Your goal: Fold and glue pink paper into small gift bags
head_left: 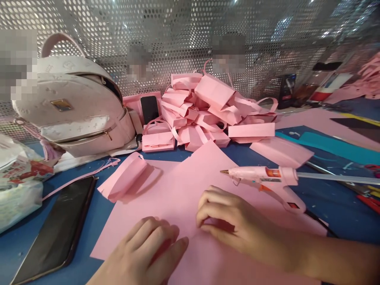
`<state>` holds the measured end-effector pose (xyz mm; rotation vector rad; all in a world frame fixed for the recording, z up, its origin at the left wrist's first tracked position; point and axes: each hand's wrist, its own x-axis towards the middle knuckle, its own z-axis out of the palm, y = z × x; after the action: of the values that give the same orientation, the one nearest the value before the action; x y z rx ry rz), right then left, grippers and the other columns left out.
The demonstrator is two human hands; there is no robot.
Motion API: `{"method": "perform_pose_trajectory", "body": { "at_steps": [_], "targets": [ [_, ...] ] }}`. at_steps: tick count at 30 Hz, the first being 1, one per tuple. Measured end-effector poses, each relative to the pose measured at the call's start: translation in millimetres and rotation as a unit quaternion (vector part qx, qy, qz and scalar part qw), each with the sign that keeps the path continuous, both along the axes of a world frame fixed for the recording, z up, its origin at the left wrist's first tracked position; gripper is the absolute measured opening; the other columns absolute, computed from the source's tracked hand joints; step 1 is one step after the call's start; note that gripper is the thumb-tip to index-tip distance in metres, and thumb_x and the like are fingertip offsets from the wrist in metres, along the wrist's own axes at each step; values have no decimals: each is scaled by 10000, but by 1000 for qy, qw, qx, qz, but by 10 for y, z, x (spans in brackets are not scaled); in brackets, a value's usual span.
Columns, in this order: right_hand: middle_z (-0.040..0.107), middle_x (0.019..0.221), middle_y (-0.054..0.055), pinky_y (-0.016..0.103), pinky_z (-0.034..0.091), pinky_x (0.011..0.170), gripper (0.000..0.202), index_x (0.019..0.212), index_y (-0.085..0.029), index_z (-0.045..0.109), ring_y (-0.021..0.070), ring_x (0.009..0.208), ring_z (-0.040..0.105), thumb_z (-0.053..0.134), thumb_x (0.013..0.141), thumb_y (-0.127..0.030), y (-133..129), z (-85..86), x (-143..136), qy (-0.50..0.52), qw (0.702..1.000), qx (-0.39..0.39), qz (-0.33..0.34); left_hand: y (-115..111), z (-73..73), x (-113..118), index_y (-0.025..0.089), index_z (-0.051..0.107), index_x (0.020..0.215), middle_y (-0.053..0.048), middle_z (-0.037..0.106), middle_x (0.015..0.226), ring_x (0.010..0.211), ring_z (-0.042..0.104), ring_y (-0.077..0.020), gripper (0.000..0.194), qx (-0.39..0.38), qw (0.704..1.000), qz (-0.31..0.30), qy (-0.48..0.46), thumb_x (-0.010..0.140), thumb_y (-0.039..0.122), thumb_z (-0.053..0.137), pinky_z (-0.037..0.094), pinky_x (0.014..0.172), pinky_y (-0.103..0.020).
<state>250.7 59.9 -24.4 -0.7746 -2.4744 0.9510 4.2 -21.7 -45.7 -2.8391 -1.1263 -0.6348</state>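
My left hand (150, 249) rests low on a large pink paper sheet (178, 186), its fingers curled over and the thumb drawn near the index finger. To its right, my right hand (234, 221) is bent in a pinch over the same sheet. Whatever lies between the fingertips of either hand is hidden or too small to name. Just beyond my right hand lies a pink glue gun (264, 174) with a clear glue stick in its back. A folded pink paper piece (124, 176) sits at the left on the sheet.
Behind are a heap of pink paper bags (204, 111), an upright phone (150, 109) and a white backpack (77, 103). A black phone (56, 229) lies at the left, beside a plastic bag (18, 182). Teal strips (335, 146) and red-handled tools (369, 204) lie right.
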Motion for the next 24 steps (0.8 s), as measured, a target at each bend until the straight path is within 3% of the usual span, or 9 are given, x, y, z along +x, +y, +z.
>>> {"method": "perform_pose_trajectory", "body": {
  "at_steps": [24],
  "targets": [
    [614, 918, 41, 286, 434, 787, 206, 982, -211, 714, 162, 887, 551, 525, 971, -130, -20, -8, 3, 7, 999, 37, 25, 82, -179, -50, 124, 630, 1200, -116, 617, 992, 896, 585, -210, 317, 72, 996, -45, -25, 978, 117, 404, 561, 790, -334]
  ]
}}
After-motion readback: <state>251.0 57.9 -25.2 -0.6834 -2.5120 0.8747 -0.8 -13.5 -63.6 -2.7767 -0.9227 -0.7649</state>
